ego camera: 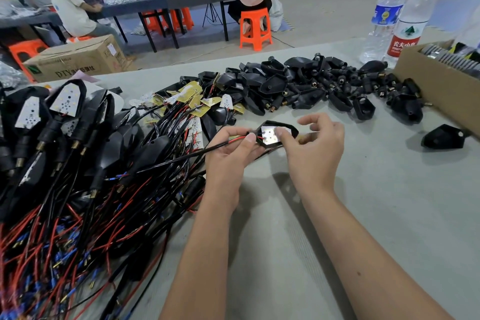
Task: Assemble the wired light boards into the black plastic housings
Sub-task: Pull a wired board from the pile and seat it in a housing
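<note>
Holding: we keep one black angular plastic housing (276,135) above the grey-green table (389,202), between both hands.
Left hand (231,153): our fingers curl round the housing's narrow end, thumb laid on top where the red and black wires (228,141) leave it.
Right hand (315,148): our thumb presses down on the board inside the housing; the other fingers are loosely curled above and grip nothing that we can make out.
Light board (270,135): a small white-faced board with dark dots, seated in the housing's open side, partly covered by our right thumb.
Empty housings (298,86): a heap of black plastic shells with brass-tipped stems, across the table beyond our hands.
Stray housing (442,136): one black shell lying alone at the right, near the box.
Loose boards (192,101): yellow-backed and white-faced wired boards piled between the heap and the finished stock.
Finished units (52,122): black housings with white boards fitted, at the left, trailing red and black leads with blue ends.
Cardboard box (436,86): brown, open, at the right edge, holding grey parts.
Water bottles (405,18): two clear plastic bottles standing behind the box.
Background: people seated on orange stools (255,28) at another table.
</note>
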### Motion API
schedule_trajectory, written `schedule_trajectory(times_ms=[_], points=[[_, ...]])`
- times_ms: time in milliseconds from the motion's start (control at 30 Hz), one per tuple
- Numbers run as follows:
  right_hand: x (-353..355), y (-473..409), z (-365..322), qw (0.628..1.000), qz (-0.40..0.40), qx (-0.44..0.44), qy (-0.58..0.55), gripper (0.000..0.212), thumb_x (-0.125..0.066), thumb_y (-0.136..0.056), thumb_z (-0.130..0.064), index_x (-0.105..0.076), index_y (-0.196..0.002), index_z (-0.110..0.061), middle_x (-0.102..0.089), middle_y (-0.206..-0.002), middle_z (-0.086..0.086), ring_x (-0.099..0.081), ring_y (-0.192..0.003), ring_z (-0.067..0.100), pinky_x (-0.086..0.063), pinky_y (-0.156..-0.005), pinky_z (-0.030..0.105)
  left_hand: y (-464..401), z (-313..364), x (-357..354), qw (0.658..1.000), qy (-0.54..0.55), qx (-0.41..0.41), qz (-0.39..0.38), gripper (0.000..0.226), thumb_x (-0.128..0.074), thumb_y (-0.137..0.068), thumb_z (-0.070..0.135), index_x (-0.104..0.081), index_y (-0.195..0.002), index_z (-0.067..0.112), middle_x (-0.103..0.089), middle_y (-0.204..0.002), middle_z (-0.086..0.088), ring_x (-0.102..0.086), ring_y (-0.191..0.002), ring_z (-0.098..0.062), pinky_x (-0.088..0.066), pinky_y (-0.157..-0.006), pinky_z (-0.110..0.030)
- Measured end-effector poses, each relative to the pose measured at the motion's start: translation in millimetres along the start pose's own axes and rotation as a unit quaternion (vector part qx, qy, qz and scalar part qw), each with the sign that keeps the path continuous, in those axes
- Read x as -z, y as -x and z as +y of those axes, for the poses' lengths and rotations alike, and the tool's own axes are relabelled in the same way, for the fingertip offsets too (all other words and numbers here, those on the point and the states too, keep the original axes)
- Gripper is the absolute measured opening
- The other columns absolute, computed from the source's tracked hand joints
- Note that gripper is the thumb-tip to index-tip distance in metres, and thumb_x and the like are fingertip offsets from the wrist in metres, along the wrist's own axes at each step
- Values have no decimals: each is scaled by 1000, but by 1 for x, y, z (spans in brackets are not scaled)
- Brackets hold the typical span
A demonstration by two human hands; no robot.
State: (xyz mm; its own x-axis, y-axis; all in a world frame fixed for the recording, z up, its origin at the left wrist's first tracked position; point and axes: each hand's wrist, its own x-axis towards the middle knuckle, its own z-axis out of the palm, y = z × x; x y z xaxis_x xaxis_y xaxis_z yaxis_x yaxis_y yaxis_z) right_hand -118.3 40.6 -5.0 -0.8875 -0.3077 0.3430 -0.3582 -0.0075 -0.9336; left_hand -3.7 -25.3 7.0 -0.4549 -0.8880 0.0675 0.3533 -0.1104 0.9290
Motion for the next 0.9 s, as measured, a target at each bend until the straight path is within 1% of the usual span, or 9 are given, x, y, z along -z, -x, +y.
schedule_trajectory(times_ms=[67, 133, 233, 367, 467, 600, 733, 833, 900], points=[[1, -3, -1, 995, -45, -57, -71, 30, -86, -81, -25, -66, -103, -26, -63, -100, 2, -59, -64, 16, -54, -60, 32, 0, 1, 1, 1000, 15, 1, -3, 6, -63, -97, -2, -67, -98, 2, -77, -83, -9, -76, -80, -22, -61, -79, -28], [1, -8, -1, 968, -121, -130, -178, 18, -81, -88, -19, -72, -104, -22, -72, -92, 3, -61, -62, 15, -49, -48, 29, -1, 2, 3, 1000, 30, 5, 5, 7, -63, -96, -4, -68, -97, 0, -77, -87, -14, -76, -82, -25, -61, -79, -30], [1, -12, 1, 924, -185, -197, -270, 8, -75, -93, -11, -77, -100, -7, -73, -80, 9, -58, -58, 15, -46, -48, 22, -3, 3, 5, 999, 39, 18, 18, 6, -66, -95, -3, -71, -96, 0, -75, -90, -17, -75, -83, -28, -61, -80, -31], [0, -13, 6, 931, -146, -199, -269, 4, -76, -91, -5, -77, -95, -5, -69, -69, 8, -54, -51, 12, -46, -49, 19, -4, 3, 3, 998, 38, 31, 49, 7, -67, -93, -4, -70, -99, -2, -78, -92, -15, -77, -88, -33, -62, -78, -30], [2, -17, 9, 930, -107, -212, -281, 3, -77, -90, -5, -77, -92, -7, -68, -70, 7, -52, -49, 12, -45, -48, 19, -8, 10, 7, 992, 85, 35, 90, 12, -67, -96, 9, -73, -87, 8, -77, -98, -19, -77, -87, -33, -62, -74, -32], [2, -19, 12, 928, -87, -218, -288, 3, -77, -90, -5, -77, -92, -8, -67, -72, 7, -52, -50, 13, -46, -49, 20, -13, 14, 15, 975, 165, 19, 149, 18, -59, -103, 13, -62, -90, 0, -76, -94, -19, -77, -85, -37, -63, -69, -27], [1, -18, 11, 931, -99, -210, -280, 6, -77, -90, -6, -78, -90, -11, -67, -71, 8, -52, -52, 14, -46, -49, 20, -10, 11, 11, 979, 131, -15, 158, 15, -66, -97, 4, -61, -84, 5, -75, -85, -17, -77, -80, -34, -61, -69, -25], [1, -15, 7, 928, -127, -197, -289, 7, -77, -90, -5, -79, -91, -11, -67, -71, 8, -53, -51, 13, -45, -48, 19, -9, 8, 9, 986, 61, -42, 151, 10, -72, -93, 1, -65, -85, 3, -77, -83, -19, -78, -80, -32, -61, -71, -26], [0, -13, 5, 929, -153, -181, -286, 5, -76, -90, -5, -78, -94, -9, -66, -71, 8, -54, -51, 13, -45, -48, 20, -9, 7, 9, 988, 12, -48, 145, 8, -75, -91, 4, -68, -88, 4, -77, -84, -19, -77, -75, -27, -60, -67, -25]])
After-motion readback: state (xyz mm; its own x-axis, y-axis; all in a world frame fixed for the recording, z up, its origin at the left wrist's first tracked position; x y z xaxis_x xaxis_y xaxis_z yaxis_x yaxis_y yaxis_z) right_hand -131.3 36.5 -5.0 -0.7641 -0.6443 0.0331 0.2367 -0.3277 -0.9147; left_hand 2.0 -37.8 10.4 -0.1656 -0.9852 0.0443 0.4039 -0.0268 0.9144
